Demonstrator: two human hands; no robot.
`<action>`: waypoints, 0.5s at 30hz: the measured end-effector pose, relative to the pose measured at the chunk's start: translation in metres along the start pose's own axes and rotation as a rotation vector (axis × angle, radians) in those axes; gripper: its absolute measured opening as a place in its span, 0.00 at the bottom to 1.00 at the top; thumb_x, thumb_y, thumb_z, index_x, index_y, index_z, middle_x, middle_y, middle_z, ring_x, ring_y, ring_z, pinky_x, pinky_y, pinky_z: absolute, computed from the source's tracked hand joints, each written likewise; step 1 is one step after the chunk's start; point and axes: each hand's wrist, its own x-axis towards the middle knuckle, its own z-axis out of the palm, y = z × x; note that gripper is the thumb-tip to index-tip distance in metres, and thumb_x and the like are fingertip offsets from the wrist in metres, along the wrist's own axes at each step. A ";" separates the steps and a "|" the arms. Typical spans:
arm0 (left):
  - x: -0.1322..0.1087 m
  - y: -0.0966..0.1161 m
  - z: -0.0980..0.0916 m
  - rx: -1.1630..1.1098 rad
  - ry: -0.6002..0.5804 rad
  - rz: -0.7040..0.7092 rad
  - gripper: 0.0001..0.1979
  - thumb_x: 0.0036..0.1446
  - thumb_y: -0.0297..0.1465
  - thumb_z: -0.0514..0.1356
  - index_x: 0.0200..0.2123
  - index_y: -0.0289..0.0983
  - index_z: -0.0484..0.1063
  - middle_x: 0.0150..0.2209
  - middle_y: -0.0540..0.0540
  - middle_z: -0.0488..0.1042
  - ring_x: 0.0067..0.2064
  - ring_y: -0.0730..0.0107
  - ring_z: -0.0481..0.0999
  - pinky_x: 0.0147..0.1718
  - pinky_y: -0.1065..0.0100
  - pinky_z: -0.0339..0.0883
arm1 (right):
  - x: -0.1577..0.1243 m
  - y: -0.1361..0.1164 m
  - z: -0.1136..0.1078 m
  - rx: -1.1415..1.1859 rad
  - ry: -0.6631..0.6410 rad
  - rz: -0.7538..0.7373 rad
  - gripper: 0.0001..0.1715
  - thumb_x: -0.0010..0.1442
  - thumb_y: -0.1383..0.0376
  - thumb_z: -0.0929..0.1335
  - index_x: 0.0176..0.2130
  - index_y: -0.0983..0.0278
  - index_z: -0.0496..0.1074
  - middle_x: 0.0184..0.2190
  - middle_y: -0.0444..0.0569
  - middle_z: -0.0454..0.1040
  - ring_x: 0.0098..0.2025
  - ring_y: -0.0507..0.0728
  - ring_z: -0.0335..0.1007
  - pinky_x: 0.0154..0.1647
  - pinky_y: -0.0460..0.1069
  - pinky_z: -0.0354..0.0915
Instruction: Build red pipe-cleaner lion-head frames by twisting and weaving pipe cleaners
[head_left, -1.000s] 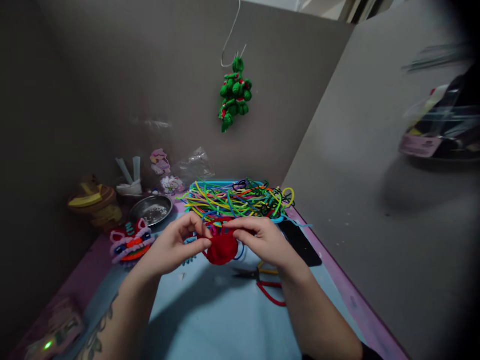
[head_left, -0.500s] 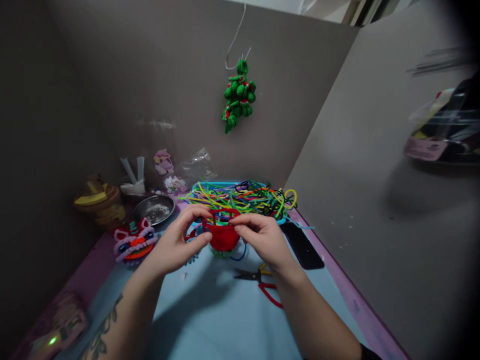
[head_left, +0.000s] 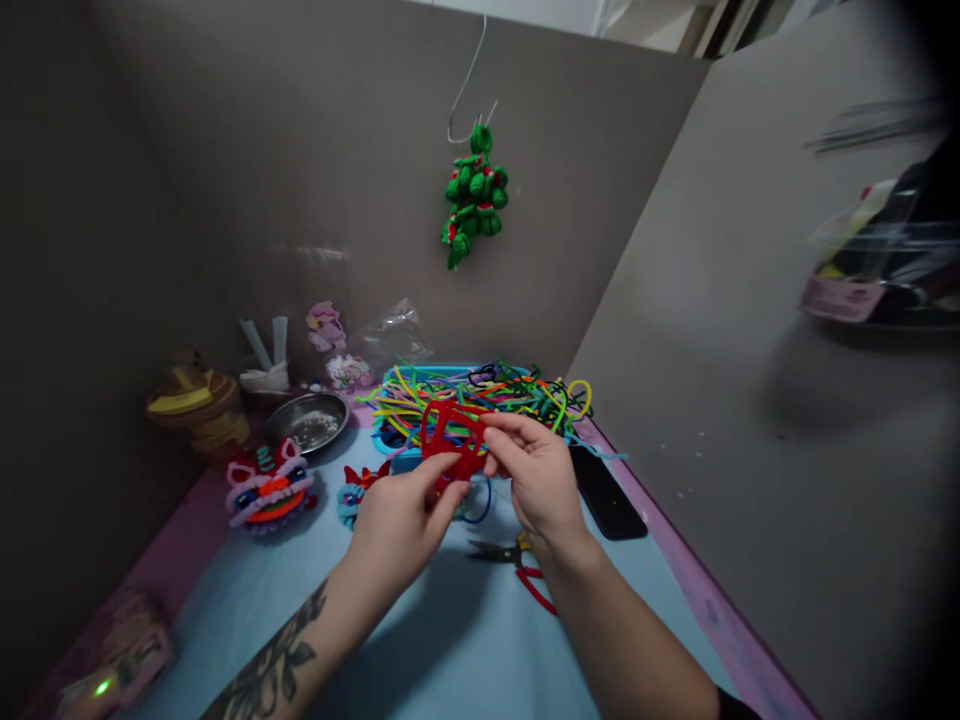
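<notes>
Between my two hands is a red fuzzy pipe-cleaner piece (head_left: pixel 455 428), an open frame of loops above a denser lower part. My left hand (head_left: pixel 409 505) pinches its lower edge between thumb and fingers. At its right side, my right hand (head_left: pixel 536 470) grips it with thumb and forefinger. Scissors (head_left: pixel 514 553) with red and yellow handles lie on the blue mat below my right hand. Beyond my hands, a blue tray (head_left: pixel 386 437) is heaped with many-coloured pipe cleaners (head_left: pixel 517 395). A blue and red pipe-cleaner figure (head_left: pixel 351 500) is partly hidden behind my left hand.
A purple and orange lion-head figure (head_left: pixel 270 488) sits at left, near a metal bowl (head_left: pixel 307 422) with small bits in it. A black phone (head_left: pixel 607 495) lies at right. Green beaded-looking knitted decorations (head_left: pixel 476 195) hang from a wire on the back wall.
My left hand has moved right and down, from the red piece's left side to its lower edge. The red piece has turned and tilted. My right hand has shifted slightly right.
</notes>
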 end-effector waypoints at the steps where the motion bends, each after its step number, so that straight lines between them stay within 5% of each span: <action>1: 0.000 0.000 0.001 -0.016 0.005 -0.004 0.17 0.60 0.39 0.55 0.47 0.39 0.74 0.19 0.52 0.72 0.19 0.72 0.66 0.21 0.72 0.55 | -0.001 0.001 0.001 -0.003 -0.007 0.005 0.09 0.49 0.65 0.72 0.34 0.65 0.77 0.14 0.39 0.70 0.16 0.47 0.63 0.20 0.42 0.60; 15: 0.002 0.003 -0.001 -0.203 0.037 -0.014 0.10 0.59 0.34 0.56 0.33 0.39 0.76 0.17 0.53 0.71 0.18 0.74 0.67 0.20 0.74 0.57 | -0.006 0.008 0.005 -0.030 0.014 -0.028 0.08 0.50 0.65 0.71 0.34 0.65 0.77 0.14 0.39 0.68 0.16 0.47 0.62 0.18 0.43 0.61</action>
